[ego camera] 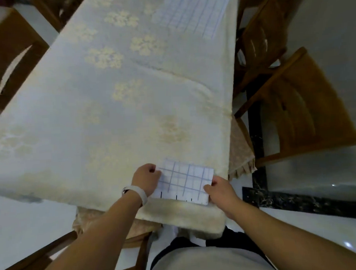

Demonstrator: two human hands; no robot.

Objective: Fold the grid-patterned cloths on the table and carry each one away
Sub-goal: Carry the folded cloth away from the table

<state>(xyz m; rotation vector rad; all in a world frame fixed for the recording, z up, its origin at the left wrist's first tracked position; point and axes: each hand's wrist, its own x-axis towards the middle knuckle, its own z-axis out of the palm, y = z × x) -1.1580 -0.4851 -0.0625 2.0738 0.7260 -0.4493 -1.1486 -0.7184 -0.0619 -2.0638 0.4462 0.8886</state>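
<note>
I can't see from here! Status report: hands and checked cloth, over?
Left hand, right hand: each gripping an end of folded white blue-grid cloth, near edge of cream-clothed table. Second grid cloth flat, far corner. Nothing blocking.

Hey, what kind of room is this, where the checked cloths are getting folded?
Probably a home dining room: a long cloth-covered table, wooden chairs along its sides, and a glossy hard floor. The left hand and right hand grip a folded grid cloth there.
</note>
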